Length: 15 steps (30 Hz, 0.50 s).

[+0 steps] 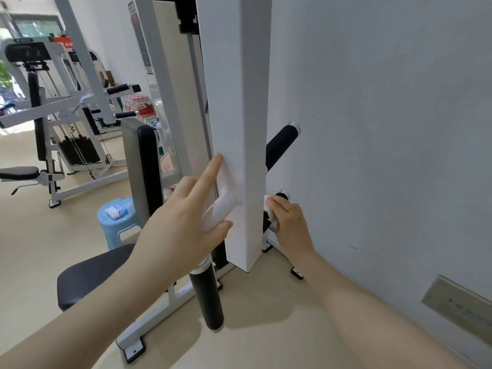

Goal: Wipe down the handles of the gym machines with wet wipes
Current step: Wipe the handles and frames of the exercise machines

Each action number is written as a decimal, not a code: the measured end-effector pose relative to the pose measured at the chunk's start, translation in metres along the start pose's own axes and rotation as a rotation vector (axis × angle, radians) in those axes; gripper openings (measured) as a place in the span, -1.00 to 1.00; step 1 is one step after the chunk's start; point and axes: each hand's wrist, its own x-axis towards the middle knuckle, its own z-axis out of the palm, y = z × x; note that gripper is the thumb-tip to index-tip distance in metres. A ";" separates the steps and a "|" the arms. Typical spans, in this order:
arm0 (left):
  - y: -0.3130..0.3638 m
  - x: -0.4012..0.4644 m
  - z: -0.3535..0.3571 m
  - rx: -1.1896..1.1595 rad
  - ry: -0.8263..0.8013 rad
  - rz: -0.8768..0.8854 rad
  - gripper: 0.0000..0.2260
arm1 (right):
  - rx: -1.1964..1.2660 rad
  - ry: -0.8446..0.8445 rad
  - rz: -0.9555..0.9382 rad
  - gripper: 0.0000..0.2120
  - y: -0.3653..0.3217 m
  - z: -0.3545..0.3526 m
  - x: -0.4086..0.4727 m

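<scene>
Hands work on either side of the white upright column [234, 129] of a gym machine. Left of the column, the left hand [186, 217] holds the white bar [218, 211] of a lever, thumb beneath it, index finger straight and pointing up along the column's edge; below that hand the bar ends in a black foam handle [209, 299]. Right of the column, the right hand [288, 222], a gold ring on one finger, grips a white wet wipe [271, 213] wrapped round a second black handle [281, 194], whose chrome end cap shows just above the knuckles. Above it, a third black handle [281, 145] angles upward beside the column. Further left of the column, a blue stool [113, 227] carries a pack of wipes [116, 211].
</scene>
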 end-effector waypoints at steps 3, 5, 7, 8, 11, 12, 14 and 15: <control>-0.004 -0.006 0.011 0.151 0.120 0.128 -0.32 | -0.061 -0.026 -0.328 -0.65 -0.015 -0.003 -0.002; -0.008 -0.008 0.016 0.194 0.190 0.181 -0.46 | -0.081 -0.016 -0.413 -0.66 -0.006 -0.006 -0.003; -0.009 -0.008 0.019 0.204 0.236 0.208 -0.65 | -0.054 0.020 -0.139 -0.59 0.010 -0.007 0.000; -0.009 -0.008 0.019 0.198 0.239 0.208 -0.69 | -0.057 0.049 -0.015 -0.59 0.014 -0.009 0.002; -0.012 -0.007 0.021 0.100 0.180 0.176 -0.64 | -0.035 -0.030 -0.272 -0.61 -0.003 -0.011 0.000; -0.013 -0.006 0.019 0.046 0.171 0.148 -0.62 | -0.022 -0.061 -0.363 -0.61 -0.010 -0.012 -0.001; -0.015 -0.006 0.018 -0.027 0.167 0.113 -0.59 | 0.009 -0.089 -0.178 -0.66 -0.014 -0.021 0.004; -0.016 -0.006 0.017 -0.039 0.164 0.105 -0.58 | 0.032 -0.051 0.043 -0.72 -0.008 -0.023 0.005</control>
